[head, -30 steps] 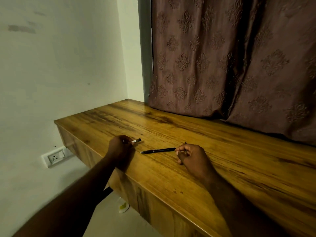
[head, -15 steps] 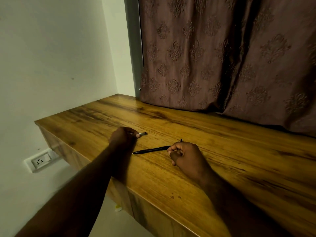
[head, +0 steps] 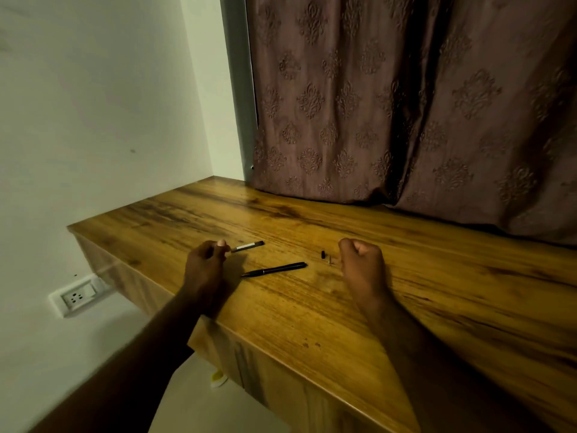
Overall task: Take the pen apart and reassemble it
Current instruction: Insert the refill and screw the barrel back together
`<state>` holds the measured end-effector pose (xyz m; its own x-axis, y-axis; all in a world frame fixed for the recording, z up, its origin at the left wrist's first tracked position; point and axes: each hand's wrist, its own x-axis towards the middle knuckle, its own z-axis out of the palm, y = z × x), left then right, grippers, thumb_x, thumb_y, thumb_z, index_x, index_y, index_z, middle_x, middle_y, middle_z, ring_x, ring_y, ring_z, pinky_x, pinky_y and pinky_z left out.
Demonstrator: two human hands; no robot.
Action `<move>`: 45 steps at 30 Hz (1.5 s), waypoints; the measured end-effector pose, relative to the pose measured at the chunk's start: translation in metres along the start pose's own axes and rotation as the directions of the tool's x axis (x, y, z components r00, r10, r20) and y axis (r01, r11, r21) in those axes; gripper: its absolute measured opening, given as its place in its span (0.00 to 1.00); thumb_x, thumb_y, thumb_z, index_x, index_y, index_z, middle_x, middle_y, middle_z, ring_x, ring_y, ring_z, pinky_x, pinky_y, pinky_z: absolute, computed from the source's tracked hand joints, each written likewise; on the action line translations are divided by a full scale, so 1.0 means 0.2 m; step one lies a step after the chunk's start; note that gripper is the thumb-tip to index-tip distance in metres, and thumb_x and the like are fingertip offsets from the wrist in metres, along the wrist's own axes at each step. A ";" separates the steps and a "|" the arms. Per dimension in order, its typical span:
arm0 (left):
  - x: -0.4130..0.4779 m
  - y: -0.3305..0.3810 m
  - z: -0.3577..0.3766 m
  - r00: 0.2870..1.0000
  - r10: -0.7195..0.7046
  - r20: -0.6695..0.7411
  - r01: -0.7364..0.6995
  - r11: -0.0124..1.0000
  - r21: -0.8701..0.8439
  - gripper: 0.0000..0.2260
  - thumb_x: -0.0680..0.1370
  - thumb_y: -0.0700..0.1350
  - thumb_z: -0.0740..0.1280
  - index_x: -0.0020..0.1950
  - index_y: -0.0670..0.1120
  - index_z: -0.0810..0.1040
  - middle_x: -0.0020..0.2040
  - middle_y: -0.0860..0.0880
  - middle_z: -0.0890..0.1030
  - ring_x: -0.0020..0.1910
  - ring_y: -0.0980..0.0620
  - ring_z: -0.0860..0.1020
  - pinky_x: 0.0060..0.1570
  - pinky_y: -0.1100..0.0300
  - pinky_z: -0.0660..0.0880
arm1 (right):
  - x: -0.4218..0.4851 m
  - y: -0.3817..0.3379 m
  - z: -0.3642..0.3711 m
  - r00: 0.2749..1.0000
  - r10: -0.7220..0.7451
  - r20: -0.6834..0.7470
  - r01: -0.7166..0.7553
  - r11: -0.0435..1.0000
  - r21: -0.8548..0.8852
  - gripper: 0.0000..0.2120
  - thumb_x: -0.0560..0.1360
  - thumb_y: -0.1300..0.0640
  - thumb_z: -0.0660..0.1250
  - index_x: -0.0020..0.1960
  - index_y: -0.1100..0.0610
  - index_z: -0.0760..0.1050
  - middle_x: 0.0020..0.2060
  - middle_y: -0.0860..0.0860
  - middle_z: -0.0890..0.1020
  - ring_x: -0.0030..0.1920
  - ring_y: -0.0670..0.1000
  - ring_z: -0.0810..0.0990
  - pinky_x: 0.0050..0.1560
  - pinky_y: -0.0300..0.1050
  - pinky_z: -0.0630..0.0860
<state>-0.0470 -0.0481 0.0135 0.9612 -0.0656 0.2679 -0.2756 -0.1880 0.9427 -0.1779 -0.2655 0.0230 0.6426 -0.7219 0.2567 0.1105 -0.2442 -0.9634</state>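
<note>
Left hand (head: 204, 264) extended over the near edge of the desk (head: 437, 301), knuckles up, fingers curled, thumb and forefinger pinched on the near end of the refill (head: 248, 246). Refill angled up and to the right from that pinch, far end low over the wood or touching it; cannot tell which.

Right hand (head: 362, 260) resting on the desk with forearm along the top, fingers folded into a loose fist, thumb toward the left. Nothing visible in the fist; contents, if any, cannot be told.

Barrel (head: 274, 269) lying flat on the desk between the two hands, tip pointing toward the left hand, touching neither. Just below and to the right of the refill, apart from it.

Small black cap piece (head: 323, 254) lying on the wood just left of the right hand, beyond the barrel's right end. Tiny thin part (head: 330, 261) beside it, closer to the right knuckles; too small to identify.

Curtain (head: 406, 104) hanging at the back of the desk. Wall socket (head: 76, 295) at lower left.
</note>
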 end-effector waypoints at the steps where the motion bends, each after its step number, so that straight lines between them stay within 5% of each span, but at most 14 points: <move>1: -0.04 0.01 0.01 0.999 0.005 0.040 -0.006 1.000 0.010 0.13 0.80 0.46 0.63 0.43 0.40 0.80 0.32 0.49 0.76 0.31 0.57 0.72 0.30 0.66 0.69 | 0.02 0.00 -0.03 0.996 -0.015 -0.086 0.013 1.000 -0.026 0.18 0.77 0.57 0.63 0.29 0.57 0.66 0.23 0.50 0.63 0.25 0.47 0.59 0.25 0.41 0.57; 4: -0.12 0.04 0.03 0.999 0.023 0.039 -0.021 0.999 -0.036 0.13 0.78 0.42 0.66 0.34 0.42 0.77 0.28 0.48 0.73 0.27 0.59 0.71 0.33 0.62 0.68 | 0.07 0.02 -0.12 0.970 -0.033 -0.240 0.012 0.996 -0.089 0.20 0.76 0.56 0.63 0.27 0.56 0.64 0.23 0.52 0.64 0.25 0.48 0.61 0.25 0.42 0.59; 7: -0.12 0.04 0.04 1.000 -0.007 -0.026 0.005 0.997 -0.080 0.09 0.75 0.38 0.65 0.34 0.41 0.76 0.32 0.44 0.74 0.34 0.51 0.72 0.38 0.57 0.67 | 0.10 0.04 -0.16 0.966 -0.002 -0.258 -0.029 0.993 -0.117 0.20 0.75 0.56 0.64 0.26 0.57 0.65 0.23 0.51 0.65 0.26 0.49 0.62 0.28 0.43 0.59; 11: -0.09 0.03 0.12 0.982 0.128 0.142 -0.156 0.964 0.213 0.08 0.69 0.49 0.68 0.42 0.45 0.77 0.47 0.42 0.75 0.48 0.45 0.74 0.51 0.52 0.71 | 0.13 0.08 -0.12 0.991 -0.035 -0.128 0.002 0.969 -0.245 0.18 0.72 0.56 0.66 0.27 0.57 0.65 0.23 0.51 0.66 0.27 0.51 0.66 0.32 0.45 0.64; 16: -0.09 0.03 0.24 0.848 0.302 0.435 -0.521 0.623 0.583 0.27 0.66 0.63 0.58 0.57 0.48 0.77 0.53 0.46 0.75 0.55 0.46 0.71 0.55 0.50 0.68 | 0.11 0.10 -0.07 0.995 -0.057 0.079 0.094 0.767 -0.635 0.06 0.70 0.48 0.66 0.39 0.50 0.75 0.35 0.45 0.81 0.38 0.51 0.79 0.41 0.46 0.78; 18: -0.08 0.02 0.26 0.814 0.304 0.495 -0.575 0.545 0.611 0.25 0.67 0.62 0.59 0.57 0.50 0.78 0.53 0.49 0.75 0.55 0.47 0.71 0.55 0.51 0.66 | 0.09 0.10 -0.04 0.987 -0.093 0.134 0.161 0.674 -0.721 0.06 0.71 0.48 0.65 0.43 0.49 0.76 0.40 0.46 0.82 0.43 0.53 0.80 0.44 0.47 0.79; 24: -0.09 0.01 0.28 0.796 0.382 0.470 -0.601 0.592 0.536 0.15 0.68 0.54 0.64 0.50 0.49 0.82 0.47 0.48 0.79 0.51 0.46 0.77 0.52 0.49 0.73 | 0.08 0.09 0.03 0.979 -0.117 0.166 0.203 0.536 -0.819 0.15 0.71 0.41 0.63 0.48 0.51 0.77 0.47 0.50 0.81 0.47 0.55 0.80 0.44 0.46 0.76; 32: -0.08 -0.01 0.29 0.786 0.381 0.487 -0.614 0.571 0.545 0.14 0.70 0.53 0.62 0.50 0.49 0.81 0.46 0.47 0.78 0.49 0.44 0.77 0.47 0.46 0.76 | 0.06 0.08 0.05 0.963 -0.163 0.213 0.265 0.453 -0.851 0.14 0.74 0.47 0.61 0.54 0.53 0.75 0.52 0.52 0.79 0.52 0.55 0.79 0.47 0.47 0.75; 40: -0.08 -0.02 0.28 0.789 0.356 0.500 -0.607 0.577 0.546 0.13 0.71 0.52 0.61 0.50 0.49 0.80 0.47 0.47 0.78 0.48 0.45 0.77 0.47 0.46 0.75 | 0.06 0.07 0.04 0.973 -0.157 0.171 0.227 0.485 -0.844 0.10 0.76 0.50 0.60 0.52 0.53 0.75 0.50 0.51 0.80 0.50 0.56 0.80 0.45 0.46 0.75; 45: -0.06 -0.05 0.28 0.787 0.353 0.506 -0.598 0.639 0.484 0.13 0.76 0.55 0.58 0.48 0.48 0.76 0.44 0.49 0.78 0.45 0.47 0.76 0.44 0.48 0.73 | 0.09 0.09 -0.03 0.992 -0.126 0.013 0.114 0.842 -0.527 0.07 0.75 0.52 0.65 0.39 0.51 0.74 0.34 0.47 0.81 0.36 0.51 0.79 0.38 0.47 0.78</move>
<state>-0.0564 -0.0998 -0.0094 0.6533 -0.6140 0.4430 -0.7564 -0.5552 0.3459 -0.1700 -0.2870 0.0112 0.6336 -0.6767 0.3750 -0.2330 -0.6291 -0.7416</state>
